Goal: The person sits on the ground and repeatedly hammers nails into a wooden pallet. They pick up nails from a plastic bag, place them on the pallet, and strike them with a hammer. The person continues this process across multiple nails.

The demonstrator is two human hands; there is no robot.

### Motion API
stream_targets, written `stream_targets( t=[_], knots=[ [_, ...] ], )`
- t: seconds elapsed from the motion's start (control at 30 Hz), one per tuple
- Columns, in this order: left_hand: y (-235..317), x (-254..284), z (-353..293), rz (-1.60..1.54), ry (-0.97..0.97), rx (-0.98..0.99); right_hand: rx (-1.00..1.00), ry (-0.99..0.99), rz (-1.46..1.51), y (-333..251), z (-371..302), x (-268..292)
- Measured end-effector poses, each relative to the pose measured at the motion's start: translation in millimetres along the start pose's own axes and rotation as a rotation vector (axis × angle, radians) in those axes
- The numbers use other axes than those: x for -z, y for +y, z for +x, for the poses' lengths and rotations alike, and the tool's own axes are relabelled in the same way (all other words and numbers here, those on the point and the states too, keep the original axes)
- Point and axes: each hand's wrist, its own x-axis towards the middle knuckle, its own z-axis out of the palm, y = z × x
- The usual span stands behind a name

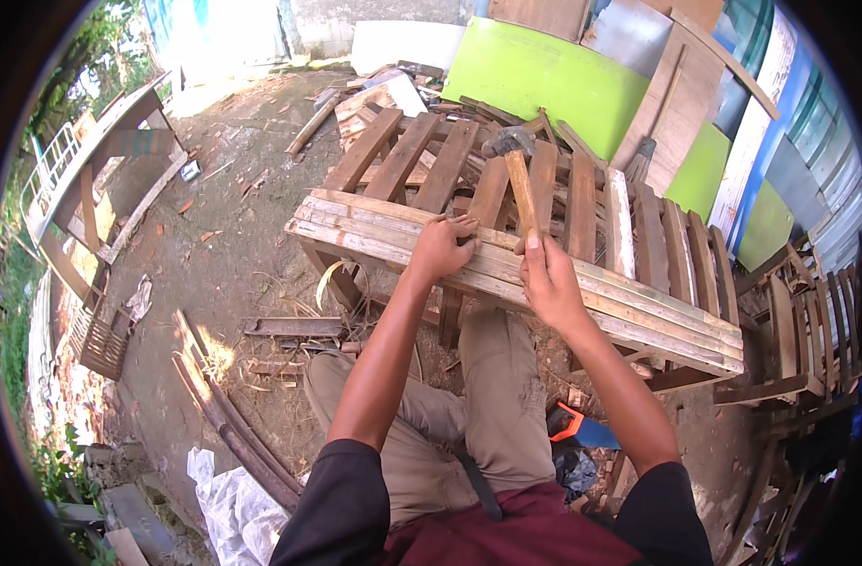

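Observation:
My right hand [550, 279] is closed round the wooden handle of a hammer [522, 189]. Its dark metal head points away from me, over the slats of a wooden pallet-like bench [442, 168]. Several pale wooden strips [629, 300] lie side by side along the bench's near edge. My left hand [440, 249] rests on these strips, left of the hammer, with its fingers drawn together. Whatever is between those fingertips is too small to make out.
An orange-handled saw [569, 423] lies below the bench. To the left are long wooden poles [233, 415], a white plastic sheet [238, 500] and a slotted crate [99, 341]. Green panels [544, 80] and a broom [642, 156] lean at the back; another slatted piece [785, 325] stands right.

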Motion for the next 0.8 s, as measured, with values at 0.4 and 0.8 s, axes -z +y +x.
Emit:
stream_targets(
  t=[0.4, 0.8],
  knots=[
    [4, 1, 0, 0.033, -0.01, -0.004, -0.151, -0.086, 0.008, 35, -8, -8],
    [-1, 0, 0, 0.05, 0.01, -0.018, -0.184, -0.068, 0.054, 34, -11, -10]
  ],
)
